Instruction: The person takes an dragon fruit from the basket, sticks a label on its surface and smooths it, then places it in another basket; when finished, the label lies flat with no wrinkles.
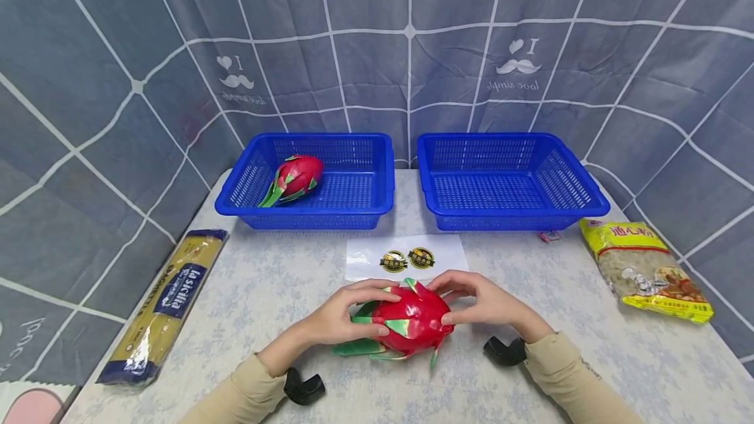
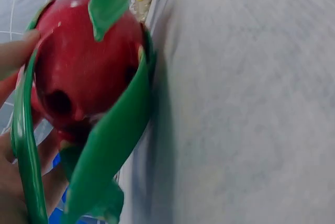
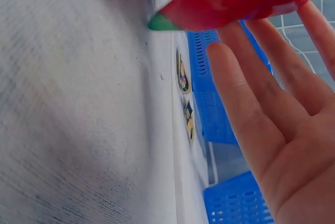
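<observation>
A red toy dragon fruit (image 1: 414, 320) with green leaf tips lies on its side on the table between the hands. The left hand (image 1: 344, 313) holds its leafy end, with thumb and fingers on opposite sides. In the left wrist view, dark holes show in the dragon fruit's (image 2: 86, 67) near end, among long green leaves. At the other end, the right hand (image 1: 485, 303) touches the skin with its thumb and fingertips. The right wrist view shows the right hand's (image 3: 282, 114) fingers mostly straight, its palm away from the fruit.
Two blue baskets stand behind; the left basket (image 1: 306, 221) contains another dragon fruit (image 1: 302, 174), the right basket (image 1: 501, 222) none. A white sheet (image 1: 365, 257) with two round stickers lies in front. Spaghetti (image 1: 167, 306) lies left, a yellow-edged food bag (image 1: 648, 273) right.
</observation>
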